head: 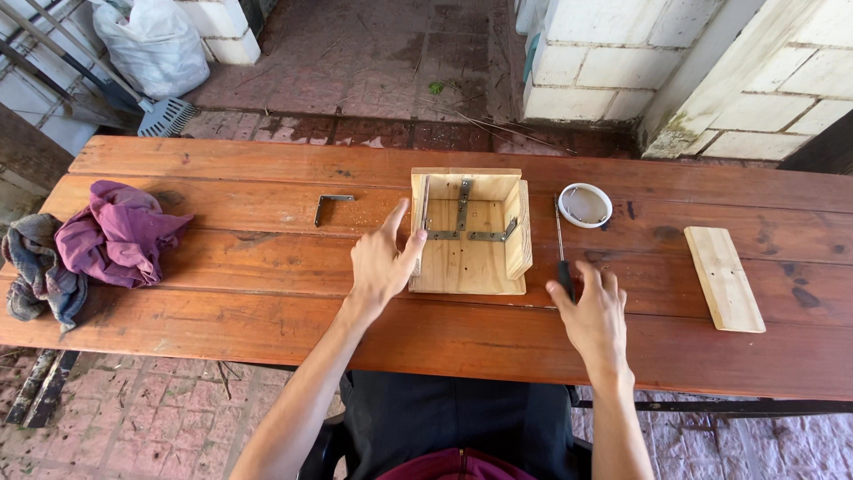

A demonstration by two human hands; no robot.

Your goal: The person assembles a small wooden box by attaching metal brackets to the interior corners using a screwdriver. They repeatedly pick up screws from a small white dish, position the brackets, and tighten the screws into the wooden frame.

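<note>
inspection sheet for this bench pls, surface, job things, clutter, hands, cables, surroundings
surface: wooden plank table, reddish brown, with dark stains toward its right end.
job's things: partly built wooden box with metal corner brackets inside; screwdriver lying right of it; loose bracket to its left; spare wooden board far right; small white round lid holding small bits, too small to tell.
clutter: purple cloth and grey cloth at the left end.
hands: left hand open, touching the box's left wall; right hand open, over the screwdriver handle.
cables: nothing seen.
surroundings: brick paving, white block walls, white sack.
</note>
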